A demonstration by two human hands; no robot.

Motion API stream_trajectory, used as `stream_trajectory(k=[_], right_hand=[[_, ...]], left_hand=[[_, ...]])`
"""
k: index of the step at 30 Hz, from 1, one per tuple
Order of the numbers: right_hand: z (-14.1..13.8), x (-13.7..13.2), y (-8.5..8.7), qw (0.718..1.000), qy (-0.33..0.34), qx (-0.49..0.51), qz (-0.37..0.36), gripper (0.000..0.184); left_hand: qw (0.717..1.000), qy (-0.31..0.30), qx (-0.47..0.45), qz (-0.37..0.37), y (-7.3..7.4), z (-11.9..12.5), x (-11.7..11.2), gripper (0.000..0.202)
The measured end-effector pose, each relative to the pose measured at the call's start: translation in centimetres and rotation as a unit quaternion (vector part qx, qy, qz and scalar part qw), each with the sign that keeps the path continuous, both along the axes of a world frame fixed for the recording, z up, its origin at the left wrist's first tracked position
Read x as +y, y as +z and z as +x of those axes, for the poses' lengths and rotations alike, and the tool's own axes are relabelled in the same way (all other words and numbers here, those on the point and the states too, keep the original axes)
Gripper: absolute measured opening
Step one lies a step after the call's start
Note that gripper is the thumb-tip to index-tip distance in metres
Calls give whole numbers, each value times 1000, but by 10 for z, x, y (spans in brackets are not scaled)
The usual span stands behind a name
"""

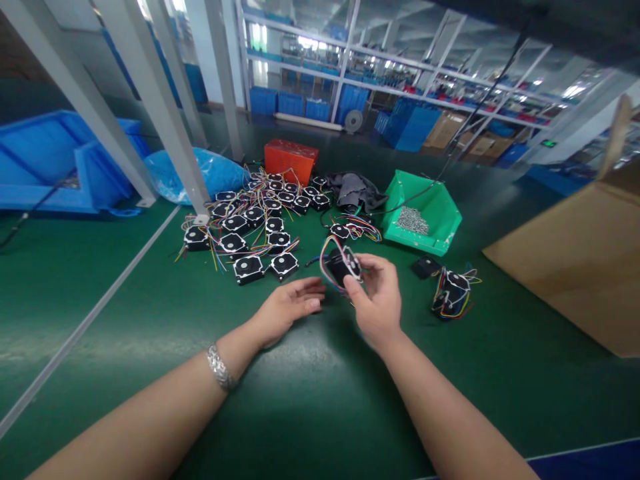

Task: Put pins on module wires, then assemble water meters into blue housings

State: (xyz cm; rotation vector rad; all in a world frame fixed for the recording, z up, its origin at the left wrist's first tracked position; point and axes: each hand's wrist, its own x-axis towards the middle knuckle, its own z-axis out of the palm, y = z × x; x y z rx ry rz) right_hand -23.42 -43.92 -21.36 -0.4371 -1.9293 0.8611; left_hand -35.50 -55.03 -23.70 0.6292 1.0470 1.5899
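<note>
A: Where is the black unit point(338, 268)?
B: Raised above the green counter point(300, 407), pinched in the right grip point(379, 300): thumb on the near side, fingers around the right side. Its white-edged face is turned to the right, and coloured wires point(323, 265) loop out on its left.

A: And the left grip point(289, 305)?
B: Spread, fingers slightly curved and thumb below them, just beside the unit with green surface showing between. A silvery bracelet point(219, 367) circles that wrist.

A: What lies nearest, past the hands?
B: A loose group of similar units point(274, 225), lying beyond and to the left, their wires tangled over one another. Another wired unit point(340, 231) sits straight behind the held one. Off to the right, a unit bundled in its wires point(453, 293) lies just beside a small black block point(425, 268).

A: Further out?
B: A grey cloth point(353, 190) lies crumpled behind, between an orange-red box point(291, 160) and a green bin point(425, 241) with small metallic pieces point(413, 220) inside. A blue plastic bag point(220, 172) rests behind a pale post point(159, 100).

A: And at the edges?
B: A large blue bin point(45, 195) on the far left, a cardboard box point(565, 257) on the right. Past the counter, a window frame point(345, 63) looks onto rows of shelving, too blurred to make out in detail.
</note>
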Motion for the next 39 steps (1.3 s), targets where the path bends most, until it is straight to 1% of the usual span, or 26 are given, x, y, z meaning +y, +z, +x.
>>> stream_trajectory(k=[1,3,5,7,9,10,11,13,14,15,16,18,20,22,24,26,28,30,33,34,36,39], right_hand=[[-3,-9,-2,997,53,-5,-63,27],[-9,-22,-5,979,124,-26,-157,24],[-12,-27,-6,964,156,-54,-209,21],[-13,-22,-6,957,164,-91,-223,18],[-12,-10,-6,958,153,-129,-204,18],[-10,-1,-6,962,132,-144,-188,20],[-8,8,-6,968,95,-156,-170,22],[-3,27,-7,975,-11,-188,-119,21],[0,36,-7,971,-68,-215,-84,18],[2,44,-9,960,-113,-253,-45,16],[4,51,-10,944,-143,-297,-9,16],[6,59,-13,907,-158,-388,43,19],[5,62,-16,878,-144,-452,66,22],[4,62,-18,864,-126,-481,73,19],[2,62,-18,861,-121,-489,67,13],[2,62,-18,863,-122,-487,54,8],[2,61,-17,874,-121,-467,47,6],[2,57,-14,900,-123,-415,53,5],[2,39,-4,949,-115,-282,80,6],[1,30,0,961,-102,-239,90,7],[0,12,8,977,-61,-177,104,7],[-2,-11,15,982,14,-148,113,7]], left_hand=[[999,-8,-25,22,1,0,-1,47],[996,-15,-69,51,3,0,-3,50],[993,-15,-102,55,4,-1,-4,48],[992,-9,-115,49,4,-3,-4,42],[994,8,-107,34,3,-5,-3,34],[994,19,-101,23,3,-5,-3,31],[995,28,-96,10,2,-5,-2,29],[995,42,-92,-12,2,-5,-1,29],[995,46,-91,-20,3,-4,0,29],[994,50,-89,-26,4,-4,0,30],[994,53,-87,-32,5,-4,0,30],[994,59,-83,-42,6,-3,0,31],[993,60,-83,-52,8,-3,-1,31],[993,55,-90,-60,9,-3,-2,29],[992,47,-102,-63,10,-2,-3,27],[991,35,-117,-61,10,0,-4,26],[990,22,-128,-61,9,1,-4,25],[989,13,-133,-62,8,3,-4,24],[989,11,-137,-61,6,5,-2,24],[989,10,-138,-56,6,5,-1,24],[989,10,-140,-45,6,5,0,23],[989,19,-144,-32,5,7,1,22]])
